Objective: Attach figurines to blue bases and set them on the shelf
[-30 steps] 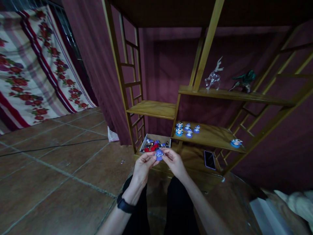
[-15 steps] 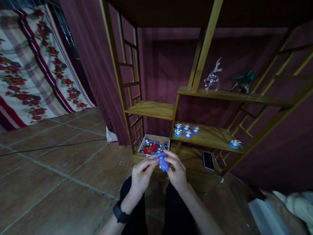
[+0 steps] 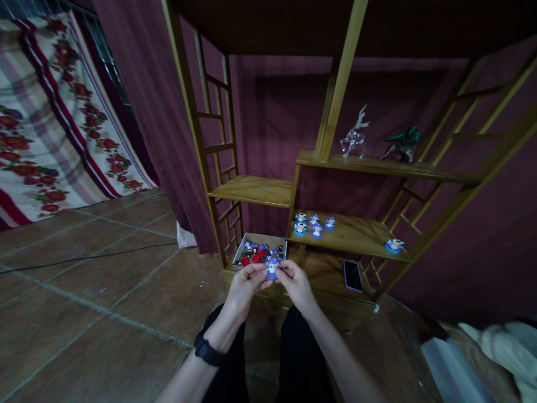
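Between my two hands is a small purple and white figurine [image 3: 272,270] on a round purple base, held upright with its front toward me. My left hand [image 3: 247,285] pinches it from the left, and my right hand [image 3: 296,282] grips it from the right. Just beyond them sits an open white box [image 3: 241,250] with a jumble of small figures, some red, purple and black. On the shelf [image 3: 356,236] to the right stand several similar purple figurines [image 3: 316,230] and two blue-based ones [image 3: 299,228]. Another blue-based figurine [image 3: 394,245] is alone at the shelf's right end.
A phone [image 3: 352,276] lies on the lowest board. Higher up stand a clear deer statuette [image 3: 354,134] and a dark green statuette [image 3: 405,144]. Wooden posts [image 3: 342,84] frame the shelves. A black cable [image 3: 92,256] crosses the tiled floor at left.
The figurine has been turned from its plain purple back to its white-fronted side, now upright. Both hands still hold it. The whole view has shifted slightly.
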The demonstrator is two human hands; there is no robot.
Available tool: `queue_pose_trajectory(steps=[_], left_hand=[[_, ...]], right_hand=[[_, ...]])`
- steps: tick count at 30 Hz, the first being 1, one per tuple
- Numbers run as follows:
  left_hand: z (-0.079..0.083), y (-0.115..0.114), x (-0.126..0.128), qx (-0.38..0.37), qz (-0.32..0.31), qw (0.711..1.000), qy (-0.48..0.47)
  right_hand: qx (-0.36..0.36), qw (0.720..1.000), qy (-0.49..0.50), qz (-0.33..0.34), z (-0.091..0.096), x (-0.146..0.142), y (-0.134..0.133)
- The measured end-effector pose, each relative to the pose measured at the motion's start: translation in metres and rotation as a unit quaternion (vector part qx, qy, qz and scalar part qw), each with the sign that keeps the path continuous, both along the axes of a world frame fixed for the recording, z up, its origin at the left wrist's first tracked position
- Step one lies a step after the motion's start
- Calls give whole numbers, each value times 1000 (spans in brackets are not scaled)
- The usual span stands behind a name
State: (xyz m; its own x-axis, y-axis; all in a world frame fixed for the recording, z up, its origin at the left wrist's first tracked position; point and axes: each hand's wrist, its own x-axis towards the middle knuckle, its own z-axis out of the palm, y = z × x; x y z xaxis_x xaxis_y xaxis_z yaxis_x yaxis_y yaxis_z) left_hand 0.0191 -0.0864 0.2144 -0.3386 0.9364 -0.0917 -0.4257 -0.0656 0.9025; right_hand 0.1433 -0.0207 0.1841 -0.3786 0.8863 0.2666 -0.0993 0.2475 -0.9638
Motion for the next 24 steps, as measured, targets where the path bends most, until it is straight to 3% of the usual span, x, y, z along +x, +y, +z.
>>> queue_pose_trajectory(steps=[6, 14, 19, 24], left_hand=[[-7, 5, -6, -61, -39, 992, -100], [-1, 7, 2, -47, -37, 995, -83], [-1, 12, 0, -37, -67, 991, -110], [-2, 16, -4, -5, -87, 980, -181]], right_hand=[[-116, 990, 71, 30, -4, 1, 6], [-186, 972, 140, 37, 8, 7, 0], [-160, 978, 132, 27, 8, 7, 0], [-61, 994, 92, 6, 7, 6, 0]])
